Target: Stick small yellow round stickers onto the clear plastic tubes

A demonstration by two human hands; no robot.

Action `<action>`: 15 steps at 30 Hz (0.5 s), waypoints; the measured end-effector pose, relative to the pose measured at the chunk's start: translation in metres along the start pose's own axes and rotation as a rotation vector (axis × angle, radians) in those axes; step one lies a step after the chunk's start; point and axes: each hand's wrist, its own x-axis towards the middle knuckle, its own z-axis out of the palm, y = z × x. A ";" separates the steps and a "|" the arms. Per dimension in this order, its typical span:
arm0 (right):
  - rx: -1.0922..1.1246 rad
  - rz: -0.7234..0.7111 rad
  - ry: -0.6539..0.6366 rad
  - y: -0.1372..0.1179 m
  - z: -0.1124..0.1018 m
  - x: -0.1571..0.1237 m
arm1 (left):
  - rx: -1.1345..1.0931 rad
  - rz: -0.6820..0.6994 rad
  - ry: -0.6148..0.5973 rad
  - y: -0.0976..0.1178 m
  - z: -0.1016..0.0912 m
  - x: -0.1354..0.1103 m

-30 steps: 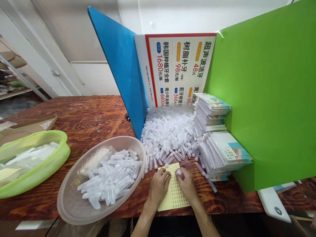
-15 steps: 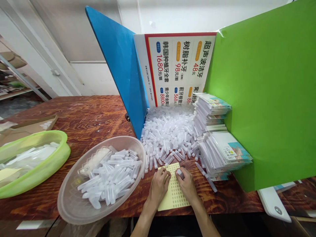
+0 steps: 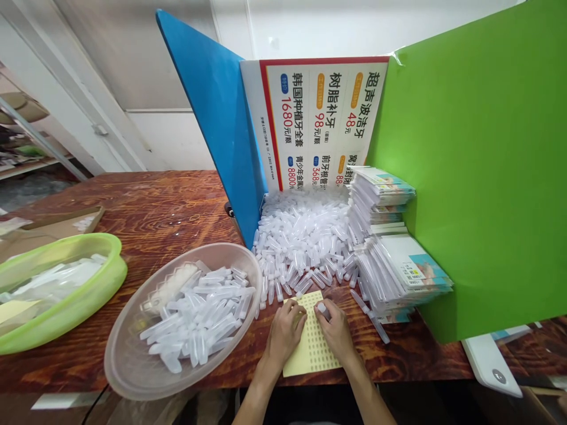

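Both my hands rest on a pale yellow sticker sheet (image 3: 312,348) at the table's near edge. My left hand (image 3: 286,332) is curled, its fingertips pinched down on the sheet's left part. My right hand (image 3: 335,329) is closed on a small clear plastic tube (image 3: 322,309), held over the sheet. A heap of the same clear tubes (image 3: 303,239) lies just beyond the sheet. To the left stands a clear plastic bowl (image 3: 128,354) holding several tubes.
A blue board (image 3: 212,112), a printed poster (image 3: 319,124) and a green board (image 3: 478,171) fence the heap. Stacked packaged cards (image 3: 394,260) sit right of it. A green bowl (image 3: 88,295) stands far left, a white device (image 3: 491,366) at the right edge.
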 end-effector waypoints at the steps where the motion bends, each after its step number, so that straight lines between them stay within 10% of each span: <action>1: 0.001 0.001 -0.001 0.000 0.000 0.000 | 0.002 0.000 0.000 0.000 0.000 0.000; 15: 0.003 -0.006 0.017 0.003 0.000 0.001 | 0.012 -0.020 -0.046 0.000 0.001 0.001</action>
